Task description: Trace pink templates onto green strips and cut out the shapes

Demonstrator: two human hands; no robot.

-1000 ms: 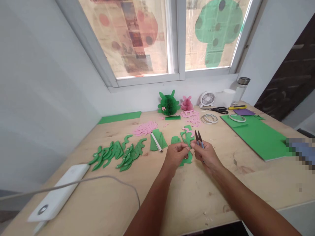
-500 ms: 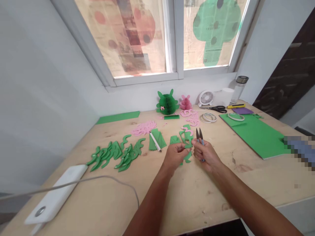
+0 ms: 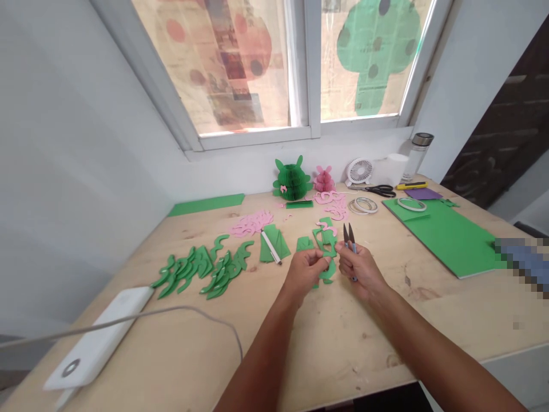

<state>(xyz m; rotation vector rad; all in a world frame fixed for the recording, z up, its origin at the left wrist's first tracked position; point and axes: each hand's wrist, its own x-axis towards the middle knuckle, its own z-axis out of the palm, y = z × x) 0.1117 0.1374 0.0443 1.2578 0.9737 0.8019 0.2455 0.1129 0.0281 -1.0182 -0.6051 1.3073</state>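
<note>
My left hand (image 3: 305, 271) is closed in a pinch, its fingertips on a small cut piece of green paper (image 3: 328, 253). My right hand (image 3: 361, 269) wraps round small thread snips (image 3: 349, 234), whose dark blades point up and stand apart. The right thumb and forefinger come close to the green piece; whether they touch it I cannot tell. Green paper offcuts (image 3: 326, 224) lie just beyond and beneath the fingers, with a curved pink scrap (image 3: 329, 229) over them. Left of these lie a folded green piece (image 3: 304, 244) and green sheets (image 3: 279, 244) with a white pen (image 3: 271, 246) on top.
Curved green cut-outs (image 3: 189, 269) and pink cut-outs (image 3: 253, 223) lie in heaps to the left. A white power bank (image 3: 103, 337) with a cable sits front left. Behind stand a green paper figure (image 3: 292, 181), black scissors (image 3: 380, 190) and tape rolls (image 3: 363, 206). Green card (image 3: 454, 240) lies right.
My right hand with the snips has shifted very slightly to the right, and its fingertips are a little farther from my left hand. The left hand has hardly moved.
</note>
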